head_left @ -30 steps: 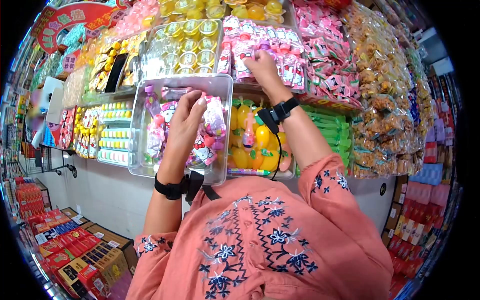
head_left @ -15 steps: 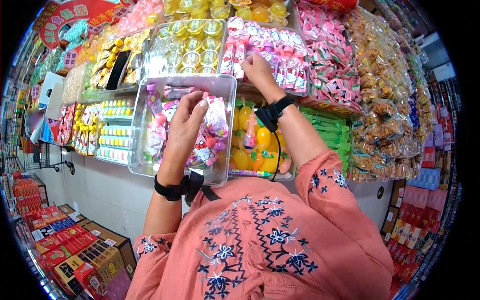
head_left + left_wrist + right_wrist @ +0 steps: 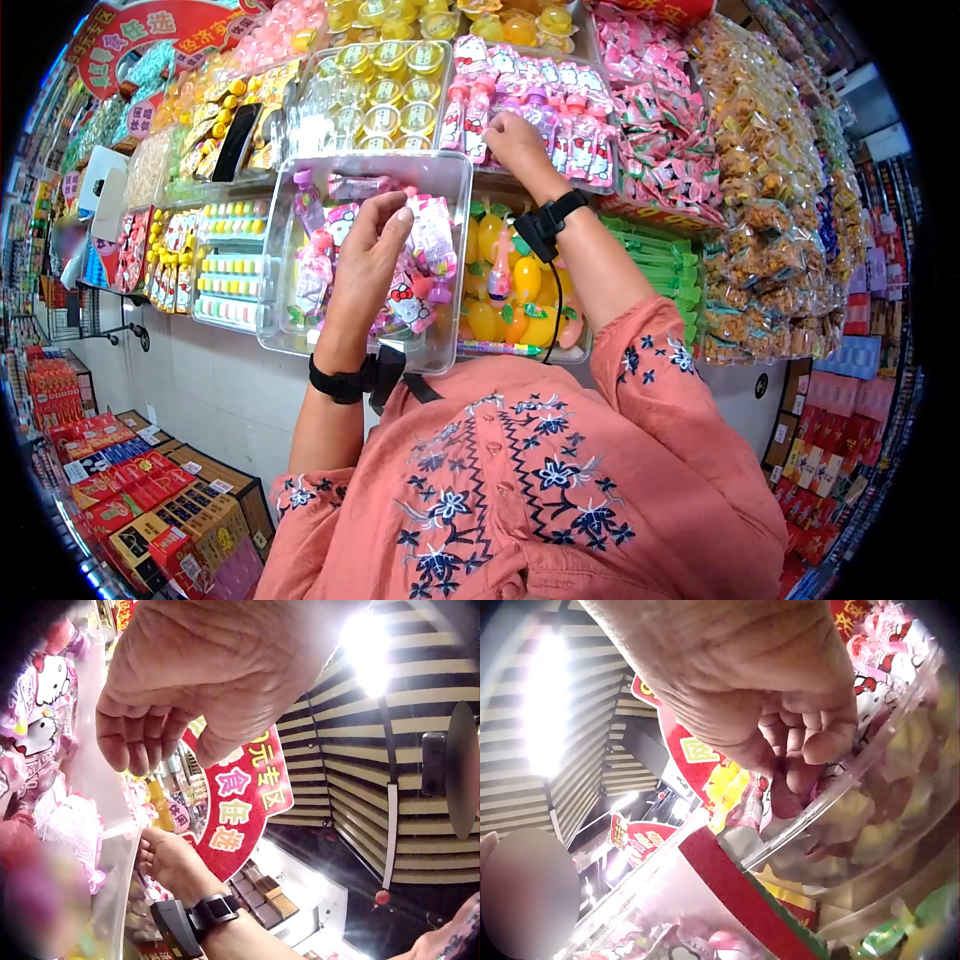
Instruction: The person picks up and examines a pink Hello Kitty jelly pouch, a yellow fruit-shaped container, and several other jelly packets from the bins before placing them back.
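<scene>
My left hand (image 3: 375, 240) hovers over a clear plastic bin (image 3: 458, 335), its fingers loosely bent and nothing between them. Inside the bin lie several pink and purple cartoon-cat pouches (image 3: 408, 305) with round caps. At a tray of similar standing pouches (image 3: 583, 150), behind and to the right, my right hand (image 3: 520, 145) has its fingers curled downward. The right wrist view puts those fingertips (image 3: 802, 780) right at the pouches, just behind the tray's clear wall (image 3: 847, 784); whether they grip a pouch I cannot tell.
Yellow fruit-shaped packs (image 3: 530, 290) and a pink bottle-shaped item (image 3: 499, 275) fill the tray right of the bin. Yellow-lidded cups (image 3: 383, 90) stand behind it. Green packs (image 3: 655, 265) and bagged snacks (image 3: 760, 200) lie farther right. A dark phone-like slab (image 3: 236, 143) leans at left.
My right hand has shifted slightly down and left along the pouch tray since the first frame, its thumb now tucked closer. The left hand stays over the bin.
</scene>
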`<action>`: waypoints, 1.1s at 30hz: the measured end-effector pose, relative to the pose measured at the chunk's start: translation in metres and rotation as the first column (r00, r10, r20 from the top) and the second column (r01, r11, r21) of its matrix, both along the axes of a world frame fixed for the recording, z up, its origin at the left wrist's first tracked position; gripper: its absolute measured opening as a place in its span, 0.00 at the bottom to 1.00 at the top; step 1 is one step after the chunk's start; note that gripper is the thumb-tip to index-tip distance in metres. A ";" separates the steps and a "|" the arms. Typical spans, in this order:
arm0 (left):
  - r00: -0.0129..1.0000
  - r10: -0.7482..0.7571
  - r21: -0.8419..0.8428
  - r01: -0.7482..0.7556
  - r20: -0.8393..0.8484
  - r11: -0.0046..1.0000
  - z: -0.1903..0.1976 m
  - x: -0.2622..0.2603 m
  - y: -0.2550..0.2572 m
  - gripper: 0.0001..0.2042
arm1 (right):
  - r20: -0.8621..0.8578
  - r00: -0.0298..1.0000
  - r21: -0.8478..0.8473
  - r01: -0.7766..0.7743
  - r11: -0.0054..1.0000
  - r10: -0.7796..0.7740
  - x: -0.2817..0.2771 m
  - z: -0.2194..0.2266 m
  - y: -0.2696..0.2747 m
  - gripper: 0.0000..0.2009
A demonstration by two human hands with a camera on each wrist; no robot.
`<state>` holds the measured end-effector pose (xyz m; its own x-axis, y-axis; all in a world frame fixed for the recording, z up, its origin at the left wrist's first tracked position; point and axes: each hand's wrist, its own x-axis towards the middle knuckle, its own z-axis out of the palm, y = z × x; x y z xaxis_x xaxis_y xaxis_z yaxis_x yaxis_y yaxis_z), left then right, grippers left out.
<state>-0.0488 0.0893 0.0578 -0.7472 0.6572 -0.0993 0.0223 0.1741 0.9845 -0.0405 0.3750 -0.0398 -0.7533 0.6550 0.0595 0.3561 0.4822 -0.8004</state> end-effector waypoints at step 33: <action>0.997 0.065 -0.002 -0.065 0.033 0.998 0.000 -0.003 -0.004 0.16 | 0.044 0.996 0.223 -0.081 0.972 0.072 -0.019 0.020 0.017 0.27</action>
